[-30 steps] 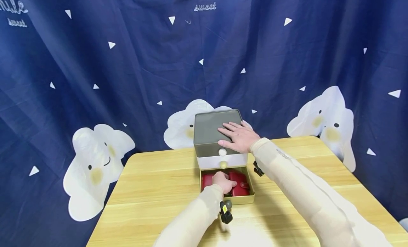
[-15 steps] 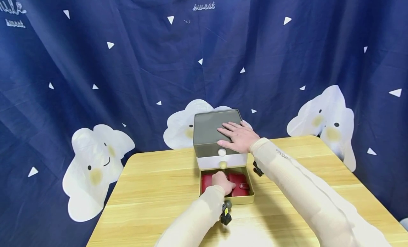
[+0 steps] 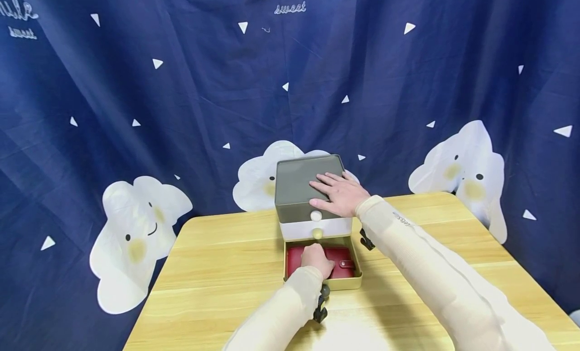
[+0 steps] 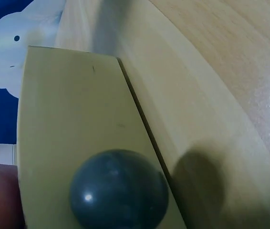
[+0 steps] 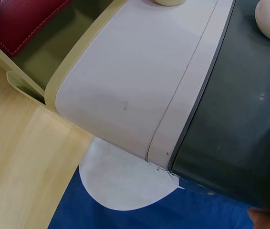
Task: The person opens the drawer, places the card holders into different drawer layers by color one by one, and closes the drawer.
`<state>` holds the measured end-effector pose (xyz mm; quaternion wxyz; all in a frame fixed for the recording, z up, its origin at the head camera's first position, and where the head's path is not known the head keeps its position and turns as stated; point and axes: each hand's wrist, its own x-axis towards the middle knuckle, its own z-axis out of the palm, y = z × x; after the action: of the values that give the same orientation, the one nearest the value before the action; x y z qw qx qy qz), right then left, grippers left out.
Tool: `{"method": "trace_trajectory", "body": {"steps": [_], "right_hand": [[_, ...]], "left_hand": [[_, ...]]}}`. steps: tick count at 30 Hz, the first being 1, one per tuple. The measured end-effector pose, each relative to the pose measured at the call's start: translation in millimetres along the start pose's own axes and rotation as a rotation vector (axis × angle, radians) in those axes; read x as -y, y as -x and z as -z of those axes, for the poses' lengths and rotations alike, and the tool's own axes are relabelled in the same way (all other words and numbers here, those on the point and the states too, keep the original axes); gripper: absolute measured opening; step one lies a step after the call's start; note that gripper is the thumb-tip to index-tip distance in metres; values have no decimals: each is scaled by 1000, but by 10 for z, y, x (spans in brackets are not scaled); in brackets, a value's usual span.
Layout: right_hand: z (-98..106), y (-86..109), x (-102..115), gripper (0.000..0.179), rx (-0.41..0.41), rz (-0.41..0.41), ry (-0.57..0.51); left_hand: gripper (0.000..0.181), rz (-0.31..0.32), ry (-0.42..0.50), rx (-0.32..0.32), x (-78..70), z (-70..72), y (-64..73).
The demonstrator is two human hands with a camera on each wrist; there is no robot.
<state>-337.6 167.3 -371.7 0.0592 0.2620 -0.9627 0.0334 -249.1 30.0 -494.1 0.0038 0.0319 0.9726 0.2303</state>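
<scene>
A small drawer box stands on the table, with a grey top (image 3: pixel 299 180), a white middle tier (image 3: pixel 296 230) and a yellow-green bottom drawer (image 3: pixel 349 284) pulled out. Inside the drawer lies a red leather wallet (image 3: pixel 341 255) with a snap strap, and red leather (image 3: pixel 293 258) also shows left of my left hand (image 3: pixel 317 259). That hand reaches into the drawer and touches the wallet, its thumb toward the strap; its fingertips are hidden. My right hand (image 3: pixel 343 195) rests on the grey top, fingers spread. The drawer's round grey knob (image 4: pixel 119 191) shows in the left wrist view.
The box stands toward the back of a light wooden table (image 3: pixel 226 270). Behind it hangs a dark blue curtain (image 3: pixel 217 114) with white clouds. A white knob (image 3: pixel 316 216) and a yellow knob (image 3: pixel 317 233) stick out above the drawer.
The right part of the red leather, tilted a second ago, now lies flatter in the drawer. My left wrist has turned slightly and shifted a little right; my right hand stays put.
</scene>
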Motion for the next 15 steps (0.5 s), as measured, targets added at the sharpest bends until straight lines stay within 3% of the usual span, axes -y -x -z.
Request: {"method": "trace_trajectory", "body": {"steps": [5, 15], "right_hand": [[1, 6, -9, 83, -7, 1, 3], [-6, 3, -7, 83, -8, 2, 8]], "left_hand": [[25, -30, 26, -18, 5, 19, 35], [15, -93, 169, -64, 25, 148, 194]]}}
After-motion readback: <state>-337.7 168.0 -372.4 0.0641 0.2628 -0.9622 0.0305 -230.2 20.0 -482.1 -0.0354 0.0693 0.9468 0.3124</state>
